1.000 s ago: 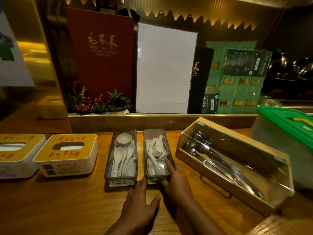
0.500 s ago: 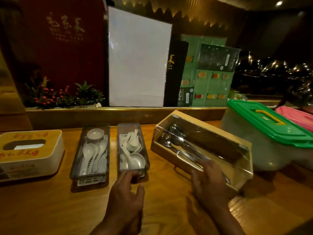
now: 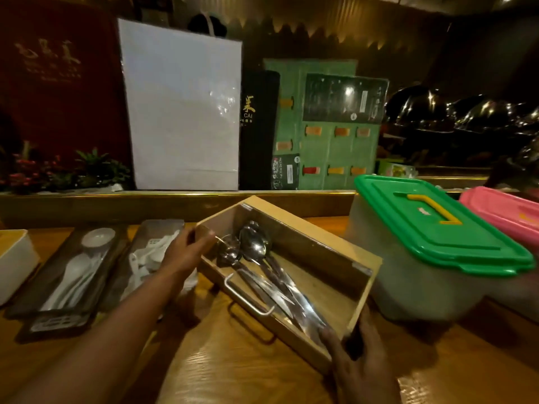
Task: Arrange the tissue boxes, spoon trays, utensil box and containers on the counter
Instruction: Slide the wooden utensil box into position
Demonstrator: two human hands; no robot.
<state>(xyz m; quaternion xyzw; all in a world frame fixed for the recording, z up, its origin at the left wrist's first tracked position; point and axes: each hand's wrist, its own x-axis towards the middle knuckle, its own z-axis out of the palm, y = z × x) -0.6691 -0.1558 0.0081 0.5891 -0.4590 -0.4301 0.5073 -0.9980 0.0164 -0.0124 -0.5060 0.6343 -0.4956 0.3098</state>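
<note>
Two hands are on the wooden utensil box (image 3: 294, 275), which sits slantwise on the worktop (image 3: 221, 360) between the spoon trays and the lidded containers. The left hand (image 3: 186, 252) is clamped on its far left corner, fingers curled over the rim; the right hand (image 3: 360, 363) grips the near right corner, thumb on the front wall and fingers round the end. Inside the box lie metal ladles and spoons (image 3: 256, 252), bowls toward the back, handles running toward the near end. A metal handle (image 3: 248, 298) sticks out from its front wall.

Just left of it stand two dark spoon trays: the nearer tray (image 3: 145, 258), partly hidden by the left forearm, holds white spoons, and the farther tray (image 3: 73, 272) holds white spoons and a small white cup. At the far left edge a white tissue box (image 3: 14, 263) shows only in part.

To the right, close to the box's end, stands a clear container with a green lid (image 3: 437, 237); behind it is a pink-lidded container (image 3: 504, 211). Menus and a white bag (image 3: 183, 118) stand behind the ledge.
</note>
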